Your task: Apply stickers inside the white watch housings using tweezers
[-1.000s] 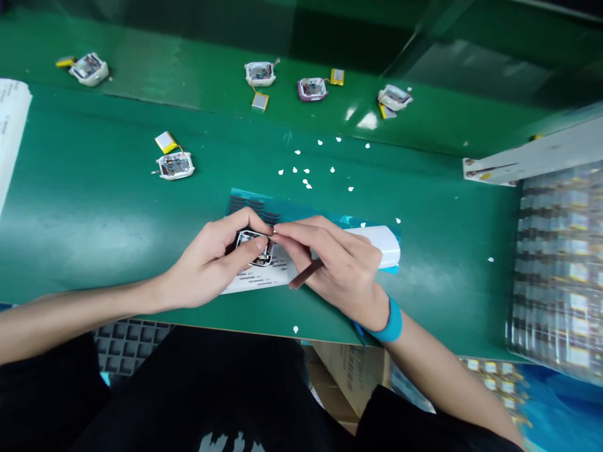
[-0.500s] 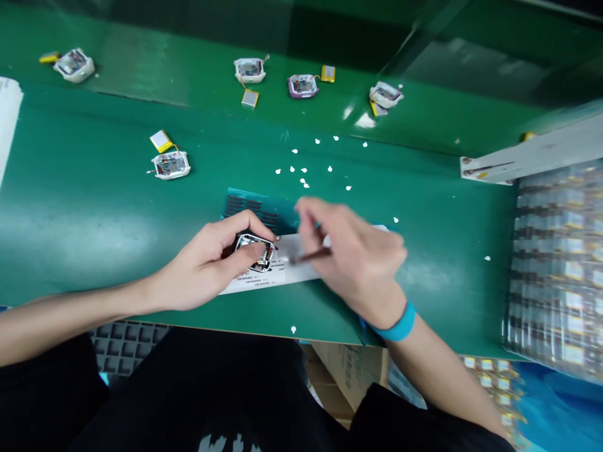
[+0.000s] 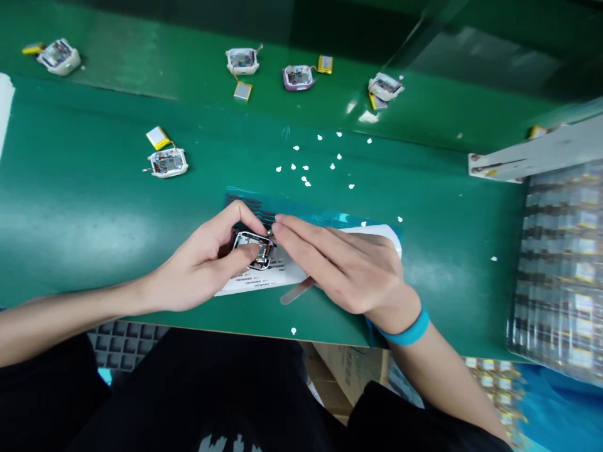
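A small device housing (image 3: 260, 258), its circuit board showing, is pinched between thumb and forefinger of my left hand (image 3: 195, 260). My right hand (image 3: 346, 263) is closed around a flat tool (image 3: 296, 292) whose blade sticks out below the palm. Two of its fingertips touch the device's upper right corner, by a small part too hidden to name. Under both hands lies a white printed strip (image 3: 252, 282). Behind it is a blue film (image 3: 242, 198) with rows of dark thin strips.
Open housings with batteries stand at the back, such as a purple one (image 3: 298, 78), and at left (image 3: 168, 163). Small white stickers (image 3: 332, 166) dot the green table (image 3: 94, 207). Stacked clear trays (image 3: 560, 270) and a white bracket (image 3: 532, 154) stand at right.
My right hand has come down onto the device's corner, fingers stretched toward it, and its tool now points down-left over the table. My left hand keeps its hold. The view has shifted slightly.
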Demonstrator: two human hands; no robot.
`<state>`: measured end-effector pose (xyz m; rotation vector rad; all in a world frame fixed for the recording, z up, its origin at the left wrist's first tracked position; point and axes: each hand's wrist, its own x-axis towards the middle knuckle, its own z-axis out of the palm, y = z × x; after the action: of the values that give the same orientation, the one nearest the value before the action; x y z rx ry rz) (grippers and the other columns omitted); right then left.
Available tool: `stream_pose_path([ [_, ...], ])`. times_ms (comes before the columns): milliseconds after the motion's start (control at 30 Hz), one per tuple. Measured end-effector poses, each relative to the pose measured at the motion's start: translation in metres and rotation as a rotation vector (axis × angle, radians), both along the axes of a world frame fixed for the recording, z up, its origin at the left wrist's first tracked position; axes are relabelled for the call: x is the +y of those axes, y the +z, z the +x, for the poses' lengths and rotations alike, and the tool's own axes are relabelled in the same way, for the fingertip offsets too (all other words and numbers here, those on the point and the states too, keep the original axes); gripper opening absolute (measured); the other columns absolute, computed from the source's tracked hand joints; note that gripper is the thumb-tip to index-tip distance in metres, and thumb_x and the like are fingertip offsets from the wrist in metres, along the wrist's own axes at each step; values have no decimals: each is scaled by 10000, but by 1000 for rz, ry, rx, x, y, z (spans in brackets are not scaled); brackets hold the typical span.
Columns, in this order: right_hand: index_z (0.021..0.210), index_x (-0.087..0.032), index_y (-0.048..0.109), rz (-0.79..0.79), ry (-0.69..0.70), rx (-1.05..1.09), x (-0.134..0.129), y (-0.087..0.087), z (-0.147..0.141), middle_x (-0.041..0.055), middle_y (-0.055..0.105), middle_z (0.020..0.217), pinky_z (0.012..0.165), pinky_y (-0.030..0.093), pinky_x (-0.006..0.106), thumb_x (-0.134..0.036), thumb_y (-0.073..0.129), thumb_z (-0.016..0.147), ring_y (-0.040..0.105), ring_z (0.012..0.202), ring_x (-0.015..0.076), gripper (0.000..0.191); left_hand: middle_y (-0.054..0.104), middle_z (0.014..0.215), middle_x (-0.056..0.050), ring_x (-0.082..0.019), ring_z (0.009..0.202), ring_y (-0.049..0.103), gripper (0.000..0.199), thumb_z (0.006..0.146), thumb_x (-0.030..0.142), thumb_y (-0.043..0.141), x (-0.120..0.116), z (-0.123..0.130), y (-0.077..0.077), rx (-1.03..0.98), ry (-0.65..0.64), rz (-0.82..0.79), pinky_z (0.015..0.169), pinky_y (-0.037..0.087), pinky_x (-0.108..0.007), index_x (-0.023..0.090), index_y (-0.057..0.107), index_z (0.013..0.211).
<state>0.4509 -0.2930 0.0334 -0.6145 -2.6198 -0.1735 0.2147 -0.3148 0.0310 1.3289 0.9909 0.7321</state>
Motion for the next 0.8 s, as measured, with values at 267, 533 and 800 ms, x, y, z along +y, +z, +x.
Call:
stream_pose_path([
  [267, 1318, -43, 681, -31, 2, 3, -4, -4, 0, 166, 757, 1298, 719, 687, 295, -82, 558, 1026, 809, 975, 226, 319, 451, 660, 78, -90, 489, 419, 78, 994, 151, 542, -2, -1, -3, 47, 3, 110, 404, 366, -201, 207, 513, 1040],
  [533, 1384, -18, 621, -162, -47, 168, -17, -15, -19, 207, 701, 1361, 804, 702, 286, -58, 492, 1017, 803, 1063, 245, 392, 571, 708, 54, -107, 526, 528, 168, 1040, 182, 500, -14, 4, -7, 62, 10, 156, 457, 435, -213, 222, 391, 1161],
  [800, 1549, -98, 491, -253, -111, 248, -25, -20, -25, 171, 595, 1485, 875, 709, 333, -41, 547, 981, 768, 1158, 287, 574, 501, 640, 92, -55, 397, 436, 155, 1041, 175, 537, -20, 7, -11, 37, 148, 337, 357, 289, -191, 238, 443, 1146],
])
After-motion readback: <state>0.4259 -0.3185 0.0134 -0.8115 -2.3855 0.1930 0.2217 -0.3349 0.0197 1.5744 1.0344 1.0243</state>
